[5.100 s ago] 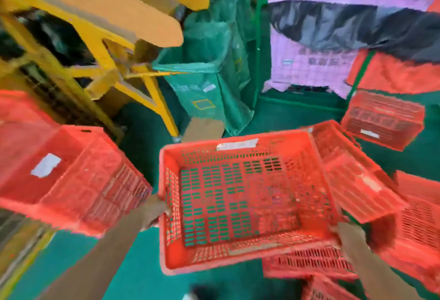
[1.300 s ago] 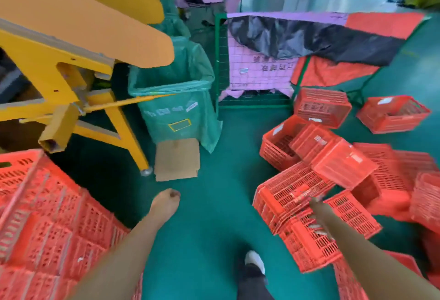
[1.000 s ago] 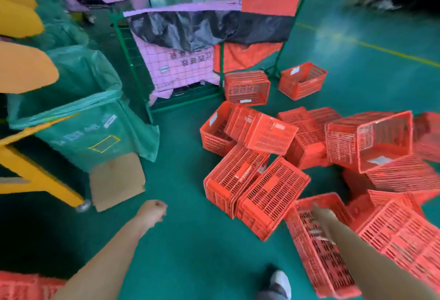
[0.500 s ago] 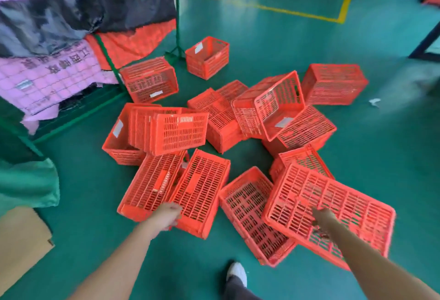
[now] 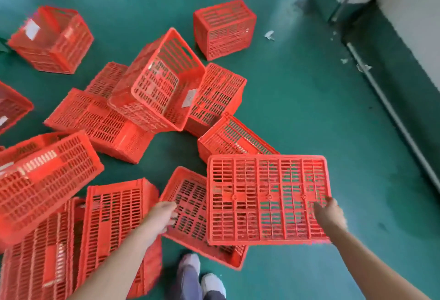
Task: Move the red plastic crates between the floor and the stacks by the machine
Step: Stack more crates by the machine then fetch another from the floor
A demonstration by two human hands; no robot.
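- Lower right of centre, a red base-up crate (image 5: 266,199) turns its slatted underside to the camera. It covers the right part of an open crate (image 5: 188,204) that sits on the green floor (image 5: 309,109). Whether the two touch cannot be told.
- At the base-up crate's right edge, the right hand (image 5: 329,214) holds it, fingers curled onto the slats.
- At the open crate's left rim, the left hand (image 5: 164,216) has its fingers bent downward. Whether it grips the rim cannot be told.
- Centre frame, a tilted crate (image 5: 157,90) leans on its neighbours, mouth toward the camera, with a white label on one wall.
- Upper centre, an upturned crate (image 5: 225,29) stands alone. At upper left a blurred crate (image 5: 51,39) with a white label also stands apart.
- Left and lower left, more red crates (image 5: 40,185) lie jumbled, touching one another.
- Bottom centre, two light shoes (image 5: 212,283) stand on the floor.
- Upper right, paper scraps (image 5: 269,35) lie near a pale wall (image 5: 416,14).
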